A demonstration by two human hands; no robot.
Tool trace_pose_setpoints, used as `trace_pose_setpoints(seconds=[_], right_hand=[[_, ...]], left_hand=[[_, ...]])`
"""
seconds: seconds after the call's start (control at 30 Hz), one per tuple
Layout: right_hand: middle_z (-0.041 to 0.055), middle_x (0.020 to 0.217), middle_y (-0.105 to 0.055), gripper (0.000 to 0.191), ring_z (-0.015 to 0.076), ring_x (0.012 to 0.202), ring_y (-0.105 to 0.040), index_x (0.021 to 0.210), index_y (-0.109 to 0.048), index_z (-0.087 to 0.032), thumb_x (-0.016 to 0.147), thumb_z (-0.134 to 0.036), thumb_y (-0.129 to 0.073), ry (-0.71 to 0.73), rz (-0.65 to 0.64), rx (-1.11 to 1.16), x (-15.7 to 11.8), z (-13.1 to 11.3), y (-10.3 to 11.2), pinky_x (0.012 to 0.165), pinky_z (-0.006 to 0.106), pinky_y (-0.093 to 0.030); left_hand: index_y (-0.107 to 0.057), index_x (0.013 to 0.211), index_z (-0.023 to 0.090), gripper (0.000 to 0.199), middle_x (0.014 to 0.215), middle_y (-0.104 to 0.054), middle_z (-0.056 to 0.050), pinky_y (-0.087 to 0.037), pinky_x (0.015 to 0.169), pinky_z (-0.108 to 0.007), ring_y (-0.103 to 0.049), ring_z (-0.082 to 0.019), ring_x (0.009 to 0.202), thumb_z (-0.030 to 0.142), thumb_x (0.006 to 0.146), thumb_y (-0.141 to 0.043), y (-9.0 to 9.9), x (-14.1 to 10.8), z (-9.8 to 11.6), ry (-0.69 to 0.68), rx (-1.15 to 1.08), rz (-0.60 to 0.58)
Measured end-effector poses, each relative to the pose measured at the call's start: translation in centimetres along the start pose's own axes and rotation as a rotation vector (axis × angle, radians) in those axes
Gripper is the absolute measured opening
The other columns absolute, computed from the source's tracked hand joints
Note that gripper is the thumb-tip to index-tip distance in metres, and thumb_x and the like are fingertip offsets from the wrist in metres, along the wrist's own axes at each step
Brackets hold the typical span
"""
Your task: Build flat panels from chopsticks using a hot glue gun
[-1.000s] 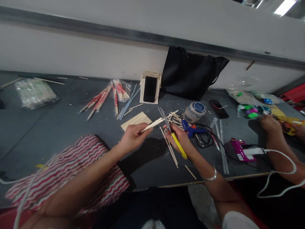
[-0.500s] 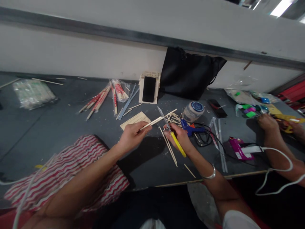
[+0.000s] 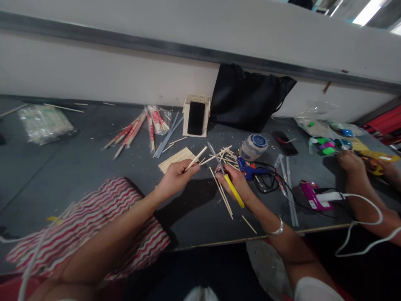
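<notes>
My left hand (image 3: 177,177) is closed on thin wooden sticks. One stick (image 3: 196,158) points up and to the right from its fingers, and another (image 3: 216,155) slants toward the right hand. My right hand (image 3: 233,179) is closed around a yellow-handled knife (image 3: 234,191), its narrow blade pointing up and left, close to the second stick. Beneath the left hand lies a flat panel of sticks (image 3: 176,158). A pile of short stick pieces (image 3: 230,156) sits beyond the right hand, and longer sticks (image 3: 221,193) lie below the blade.
A blue glue gun (image 3: 250,169) and a lidded jar (image 3: 254,146) stand right of the pile. Behind are a phone (image 3: 196,118), wrapped chopsticks (image 3: 130,131) and a black bag (image 3: 250,98). A striped cloth (image 3: 103,221) lies left. A co-worker's hands (image 3: 352,162) are at right.
The sticks in my left hand have spread apart: one now tilts upward, while the other still slants right. My right hand and the knife have hardly moved.
</notes>
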State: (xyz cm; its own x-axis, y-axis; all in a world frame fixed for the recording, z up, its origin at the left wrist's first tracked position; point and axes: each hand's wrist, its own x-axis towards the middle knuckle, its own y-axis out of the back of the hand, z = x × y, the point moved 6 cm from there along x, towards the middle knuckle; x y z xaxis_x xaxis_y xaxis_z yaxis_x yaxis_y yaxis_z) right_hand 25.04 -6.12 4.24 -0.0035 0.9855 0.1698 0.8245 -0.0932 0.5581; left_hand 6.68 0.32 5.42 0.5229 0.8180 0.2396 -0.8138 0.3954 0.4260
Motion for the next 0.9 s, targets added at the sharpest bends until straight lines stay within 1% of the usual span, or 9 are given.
trace_pose_setpoints(seconds=[0.07,0.13,0.23,0.3,0.47,0.57,0.63,0.8,0.9], right_hand=[[0.0026,0.08,-0.066,0.03,0.0174,0.068,-0.058,0.095,-0.064,-0.022,0.088,-0.051,-0.061,-0.013,0.002,0.009,0.2,0.2,-0.1,0.069,0.029,-0.048],[0.0031,0.083,-0.068,0.031,0.0175,0.069,-0.058,0.099,-0.064,-0.022,0.087,-0.051,-0.062,-0.027,-0.005,0.014,0.3,0.3,-0.2,0.071,0.029,-0.049],[0.003,0.085,-0.068,0.031,0.0169,0.07,-0.059,0.102,-0.062,-0.022,0.086,-0.049,-0.062,-0.05,-0.026,0.019,0.2,0.3,-0.2,0.071,0.029,-0.049],[0.0018,0.083,-0.067,0.029,0.0161,0.068,-0.058,0.102,-0.062,-0.022,0.087,-0.047,-0.061,-0.058,-0.031,0.021,0.1,0.3,-0.1,0.069,0.028,-0.048],[0.002,0.08,-0.066,0.025,0.0167,0.068,-0.058,0.095,-0.062,-0.022,0.089,-0.046,-0.059,0.001,-0.031,0.014,-0.1,-0.1,0.0,0.069,0.028,-0.049],[0.003,0.082,-0.068,0.023,0.0176,0.07,-0.06,0.093,-0.062,-0.022,0.088,-0.045,-0.059,0.019,-0.003,0.003,-0.1,-0.1,-0.1,0.071,0.029,-0.05],[0.0032,0.082,-0.069,0.024,0.0178,0.07,-0.061,0.092,-0.063,-0.022,0.088,-0.045,-0.059,0.01,0.004,0.0,0.0,0.1,-0.2,0.071,0.029,-0.05],[0.0037,0.082,-0.069,0.033,0.0187,0.071,-0.061,0.1,-0.063,-0.022,0.086,-0.052,-0.062,-0.021,-0.004,-0.041,0.3,0.6,0.1,0.071,0.031,-0.049],[0.0025,0.08,-0.067,0.039,0.019,0.07,-0.06,0.109,-0.063,-0.021,0.085,-0.051,-0.064,-0.04,-0.059,-0.089,0.1,0.6,0.8,0.071,0.032,-0.049]], left_hand=[[-0.061,0.076,0.019,0.028,0.059,-0.047,0.006,-0.034,0.053,-0.022,-0.04,-0.01,0.055,0.042,0.09,-0.054,0.3,0.0,0.1,-0.014,0.059,0.045],[-0.057,0.072,0.02,0.028,0.057,-0.042,0.007,-0.032,0.052,-0.021,-0.036,-0.01,0.054,0.042,0.089,-0.055,0.5,0.0,0.3,-0.033,0.073,0.062],[-0.044,0.061,0.021,0.039,0.056,-0.034,0.006,-0.029,0.05,-0.022,-0.033,-0.01,0.054,0.044,0.091,-0.054,0.4,0.1,0.5,-0.033,0.005,0.021],[-0.042,0.059,0.021,0.043,0.056,-0.032,0.006,-0.027,0.049,-0.022,-0.031,-0.009,0.054,0.047,0.091,-0.055,0.1,0.1,0.4,-0.001,-0.066,-0.004],[-0.058,0.07,0.02,0.041,0.051,-0.036,0.008,-0.022,0.042,-0.023,-0.03,-0.008,0.046,0.057,0.085,-0.064,-1.0,-0.1,-1.0,0.155,-0.291,-0.056],[-0.062,0.078,0.019,0.044,0.049,-0.035,0.009,-0.021,0.04,-0.023,-0.027,-0.008,0.042,0.063,0.08,-0.066,-1.5,-0.3,-1.7,0.241,-0.388,-0.072],[-0.062,0.078,0.019,0.044,0.05,-0.036,0.009,-0.022,0.041,-0.024,-0.029,-0.008,0.042,0.063,0.081,-0.064,-1.4,-0.2,-1.7,0.233,-0.359,-0.065],[-0.061,0.07,0.019,0.038,0.057,-0.043,0.005,-0.032,0.052,-0.024,-0.041,-0.01,0.056,0.053,0.085,-0.059,-0.4,0.1,-0.7,0.077,-0.142,0.02],[-0.062,0.072,0.019,0.04,0.054,-0.041,0.006,-0.025,0.045,-0.023,-0.035,-0.009,0.049,0.058,0.082,-0.061,-0.2,0.3,-1.3,0.158,-0.218,0.024]])
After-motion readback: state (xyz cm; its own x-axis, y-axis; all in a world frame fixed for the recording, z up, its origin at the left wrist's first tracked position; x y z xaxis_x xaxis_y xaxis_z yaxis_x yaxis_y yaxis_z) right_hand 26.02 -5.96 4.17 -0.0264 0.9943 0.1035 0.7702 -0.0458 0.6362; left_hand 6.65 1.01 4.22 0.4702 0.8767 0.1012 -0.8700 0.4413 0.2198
